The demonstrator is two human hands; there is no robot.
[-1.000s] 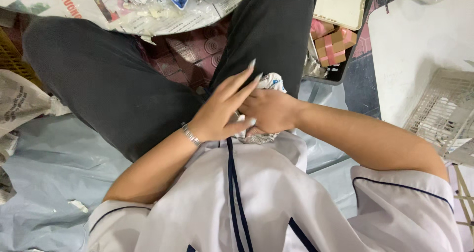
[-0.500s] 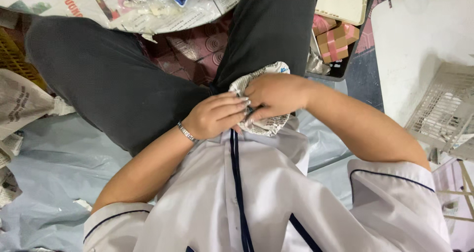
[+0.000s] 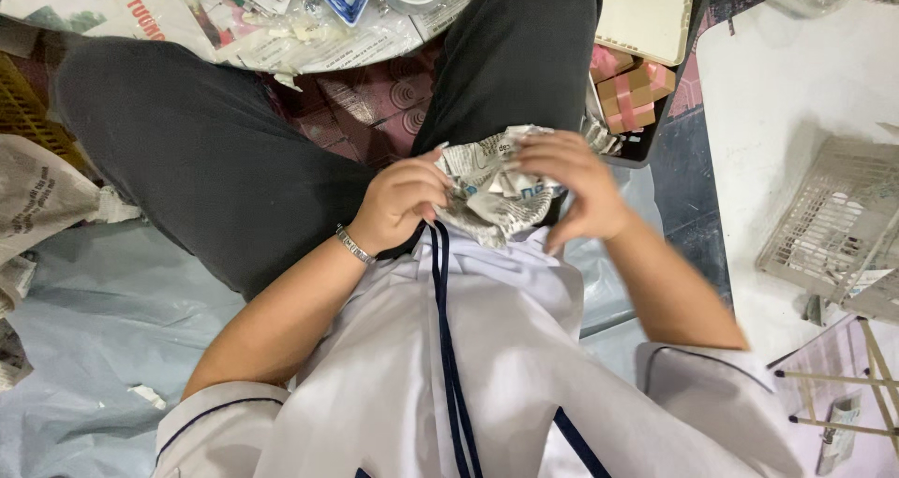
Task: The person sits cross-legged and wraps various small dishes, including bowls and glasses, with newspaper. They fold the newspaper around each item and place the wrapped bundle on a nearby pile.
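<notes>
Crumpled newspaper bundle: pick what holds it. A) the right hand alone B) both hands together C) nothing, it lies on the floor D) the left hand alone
B: the left hand and right hand both grip the crumpled newspaper bundle from opposite sides, above the lap.

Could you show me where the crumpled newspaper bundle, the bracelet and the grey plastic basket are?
crumpled newspaper bundle (image 3: 492, 190), head view, middle of the crumpled paper between both hands.
bracelet (image 3: 355, 245), head view, on the band at the left wrist.
grey plastic basket (image 3: 824, 218), head view, on its mesh wall.
</notes>
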